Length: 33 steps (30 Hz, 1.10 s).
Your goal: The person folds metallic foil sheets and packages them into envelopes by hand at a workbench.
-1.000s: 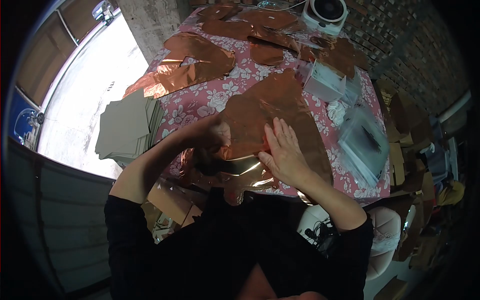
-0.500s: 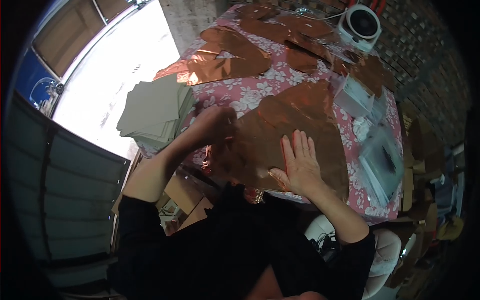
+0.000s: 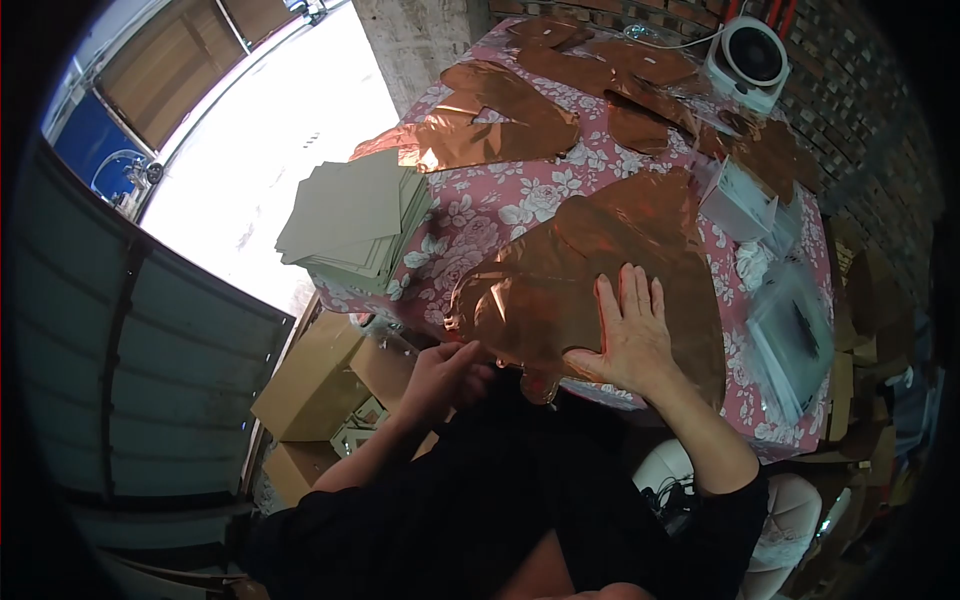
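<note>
A flat copper-coloured foil balloon [image 3: 560, 285] lies on the table in front of me, its surface creased and shiny. On its right part my right hand [image 3: 635, 340] rests palm down, fingers stretched and thumb out to the side. At the balloon's near left edge, my left hand [image 3: 440, 380] is closed, with thumb and fingers pinched together. Whatever those fingertips hold is too small to make out. A clear, shiny tab [image 3: 540, 385] of the balloon hangs over the table's front edge beside this hand.
A pink flowered tablecloth [image 3: 465, 235] covers the table. More copper foil balloons [image 3: 525, 110] lie at the back. Grey-green cards [image 3: 340, 215] are stacked at left. On the right are a white box [image 3: 735, 200] and a clear plastic packet [image 3: 790, 340]; a white fan [image 3: 750, 60] stands behind.
My left hand has come down toward me, from above the balloon's left side to its near edge. My right hand stays flat on the foil. The view has shifted slightly.
</note>
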Motion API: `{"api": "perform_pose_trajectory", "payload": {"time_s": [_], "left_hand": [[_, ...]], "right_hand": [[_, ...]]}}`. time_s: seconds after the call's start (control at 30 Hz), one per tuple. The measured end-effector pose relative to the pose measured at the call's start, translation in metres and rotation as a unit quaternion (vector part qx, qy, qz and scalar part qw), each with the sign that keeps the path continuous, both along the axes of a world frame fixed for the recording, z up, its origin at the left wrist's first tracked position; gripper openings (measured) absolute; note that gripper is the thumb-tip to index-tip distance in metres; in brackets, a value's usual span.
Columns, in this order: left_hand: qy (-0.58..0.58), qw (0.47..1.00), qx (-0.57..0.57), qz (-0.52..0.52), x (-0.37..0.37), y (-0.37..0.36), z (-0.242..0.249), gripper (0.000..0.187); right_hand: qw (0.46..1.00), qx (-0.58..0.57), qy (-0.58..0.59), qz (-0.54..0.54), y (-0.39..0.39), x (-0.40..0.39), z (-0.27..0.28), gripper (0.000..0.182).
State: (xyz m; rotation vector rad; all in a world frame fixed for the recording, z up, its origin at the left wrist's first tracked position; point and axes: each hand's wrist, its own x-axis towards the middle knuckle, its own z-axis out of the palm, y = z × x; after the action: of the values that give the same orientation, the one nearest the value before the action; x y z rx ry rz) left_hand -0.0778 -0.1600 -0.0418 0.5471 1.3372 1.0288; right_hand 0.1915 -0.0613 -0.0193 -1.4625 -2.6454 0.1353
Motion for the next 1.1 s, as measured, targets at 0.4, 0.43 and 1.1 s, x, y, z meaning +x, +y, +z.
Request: {"api": "perform_pose_trajectory", "payload": {"time_s": [0.4, 0.43, 1.1], "left_hand": [[-0.058, 0.995, 0.011, 0.080, 0.032, 0.002, 0.009, 0.029], [-0.057, 0.995, 0.010, 0.079, 0.035, 0.001, 0.012, 0.029], [0.296, 0.917, 0.268, -0.027, 0.039, 0.027, 0.022, 0.017]], "right_hand": [[1.000, 0.000, 0.013, -0.003, -0.001, 0.001, 0.000, 0.111], [1.000, -0.003, 0.015, -0.002, -0.001, 0.001, 0.000, 0.110], [0.999, 0.018, 0.040, 0.005, -0.002, 0.004, -0.002, 0.106]]}}
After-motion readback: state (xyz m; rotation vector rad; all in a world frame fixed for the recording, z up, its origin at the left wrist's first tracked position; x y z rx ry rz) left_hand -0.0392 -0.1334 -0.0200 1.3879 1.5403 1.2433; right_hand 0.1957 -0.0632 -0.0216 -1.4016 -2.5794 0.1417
